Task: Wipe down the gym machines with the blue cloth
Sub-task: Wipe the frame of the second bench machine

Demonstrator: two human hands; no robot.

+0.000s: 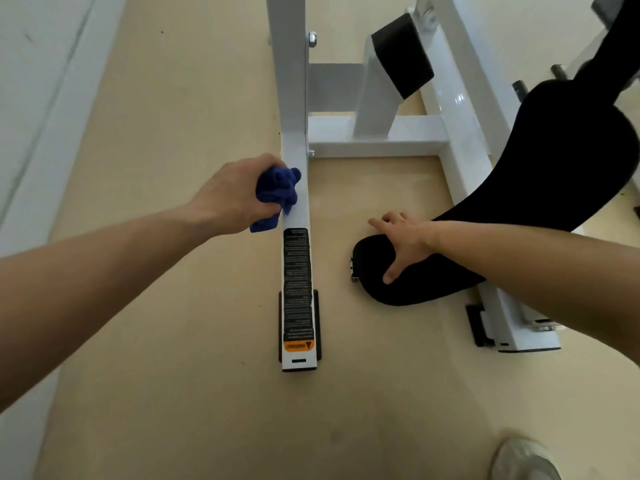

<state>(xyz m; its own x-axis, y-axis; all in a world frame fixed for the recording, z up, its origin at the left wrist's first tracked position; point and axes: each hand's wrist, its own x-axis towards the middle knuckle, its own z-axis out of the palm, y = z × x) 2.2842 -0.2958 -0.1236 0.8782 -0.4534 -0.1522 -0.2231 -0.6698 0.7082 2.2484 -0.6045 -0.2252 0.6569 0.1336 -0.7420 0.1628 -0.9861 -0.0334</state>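
A white gym machine frame stands on the beige floor, with one long white base rail running toward me. My left hand grips a bunched blue cloth and holds it against the left side of that rail, just above a black warning label. My right hand rests with spread, straight fingers on the front end of the black padded seat, which curves up toward the right.
A white crossbar joins the rail to a second base rail on the right. A black pad sits on an angled post behind. A pale wall and skirting run along the left. A light shoe shows at bottom right.
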